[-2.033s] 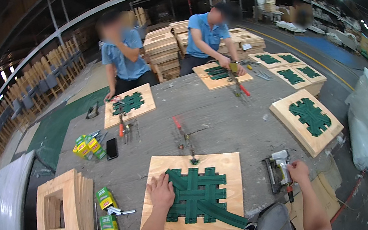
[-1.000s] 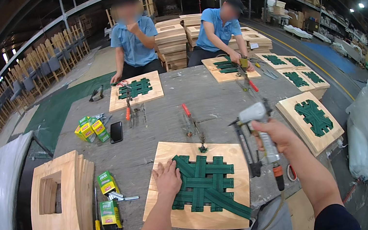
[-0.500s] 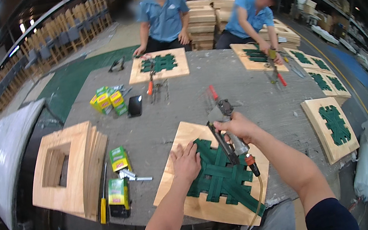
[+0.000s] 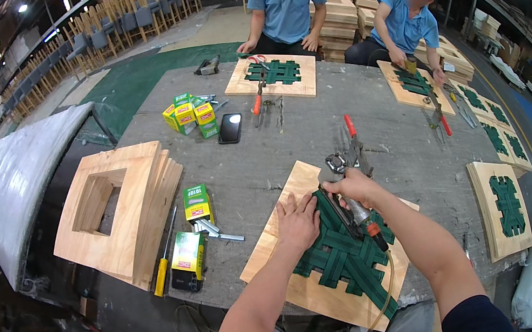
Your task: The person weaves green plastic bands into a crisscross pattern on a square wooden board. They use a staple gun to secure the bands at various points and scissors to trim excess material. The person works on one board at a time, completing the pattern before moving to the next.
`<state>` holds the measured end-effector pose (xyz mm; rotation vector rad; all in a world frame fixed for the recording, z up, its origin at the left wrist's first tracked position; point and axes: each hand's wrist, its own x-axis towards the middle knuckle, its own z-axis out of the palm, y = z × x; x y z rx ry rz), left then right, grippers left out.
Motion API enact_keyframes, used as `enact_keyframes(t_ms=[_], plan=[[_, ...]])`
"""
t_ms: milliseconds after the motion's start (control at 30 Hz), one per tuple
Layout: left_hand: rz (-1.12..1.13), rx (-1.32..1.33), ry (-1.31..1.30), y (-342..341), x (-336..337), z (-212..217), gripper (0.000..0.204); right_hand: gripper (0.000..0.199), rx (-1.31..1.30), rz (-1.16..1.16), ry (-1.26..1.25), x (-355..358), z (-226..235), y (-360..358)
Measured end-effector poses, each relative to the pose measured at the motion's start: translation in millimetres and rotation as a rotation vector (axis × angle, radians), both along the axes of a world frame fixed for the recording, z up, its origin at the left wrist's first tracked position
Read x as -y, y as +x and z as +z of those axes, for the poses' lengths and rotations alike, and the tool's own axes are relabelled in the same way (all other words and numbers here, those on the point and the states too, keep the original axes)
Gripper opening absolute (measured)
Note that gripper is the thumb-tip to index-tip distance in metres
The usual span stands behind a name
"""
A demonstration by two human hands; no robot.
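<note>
Green webbing (image 4: 343, 259) woven across our plywood frame (image 4: 281, 252) lies under both hands on the counter (image 4: 265, 159): left hand (image 4: 297, 221) spread flat on its edge, right hand (image 4: 355, 189) with fingers wrapped around the staple gun (image 4: 352, 204) pressed onto the straps

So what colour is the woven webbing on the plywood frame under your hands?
Dark green woven webbing, clearest in the head view.

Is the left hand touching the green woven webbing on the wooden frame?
Touching. The head view shows the left hand pressed flat on the wooden frame, its fingers overlapping the edge of the green webbing with no gap.
</note>
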<state>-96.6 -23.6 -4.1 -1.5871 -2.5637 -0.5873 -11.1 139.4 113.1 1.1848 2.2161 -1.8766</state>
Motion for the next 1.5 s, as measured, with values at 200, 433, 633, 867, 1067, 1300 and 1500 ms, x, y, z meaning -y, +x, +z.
enact_keyframes(t_ms=[200,433,633,867,1067,1300,1500], plan=[[-0.012,-0.003,0.028,2,-1,-1,0.046,0.025,0.040,-0.032,0.012,-1,-8,-2],[-0.009,-0.016,0.046,0,0,-3,0.047,0.025,0.026,-0.023,0.019,2,-20,-3],[-0.016,0.023,0.164,0,2,-3,0.041,0.021,0.033,-0.046,0.037,4,-25,-4],[-0.010,0.021,0.209,-2,5,-3,0.032,0.022,-0.018,-0.025,-0.009,12,-22,-4],[0.005,0.075,0.231,-7,10,-3,0.027,0.024,-0.032,0.010,-0.032,20,-16,-10],[-0.017,0.069,0.272,0,9,-1,0.022,0.025,0.040,0.020,0.020,13,-23,-11],[-0.007,0.083,0.254,-3,7,-4,0.023,0.021,0.021,0.065,0.017,19,-17,-7]])
